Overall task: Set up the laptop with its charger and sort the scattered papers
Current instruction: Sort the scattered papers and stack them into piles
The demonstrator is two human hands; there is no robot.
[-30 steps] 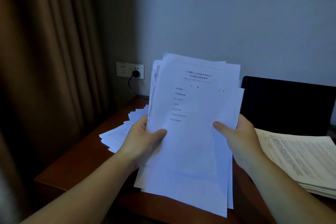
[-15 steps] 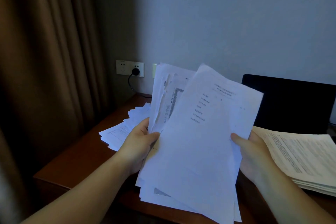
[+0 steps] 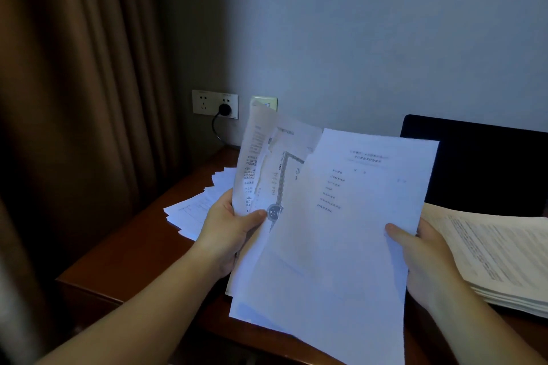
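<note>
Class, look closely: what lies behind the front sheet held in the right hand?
Behind the front sheet, more printed pages fan out, gripped by the left hand. Their lower parts and the desk beneath are covered.

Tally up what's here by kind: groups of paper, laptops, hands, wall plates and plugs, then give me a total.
Groups of paper: 4, the front sheet, the held bundle, the fanned sheets, the thick stack
Laptops: 1, laptop
Hands: 2, left hand, right hand
Wall plates: 2, socket plate, small plate
Plugs: 1, black plug
Total: 10
</note>
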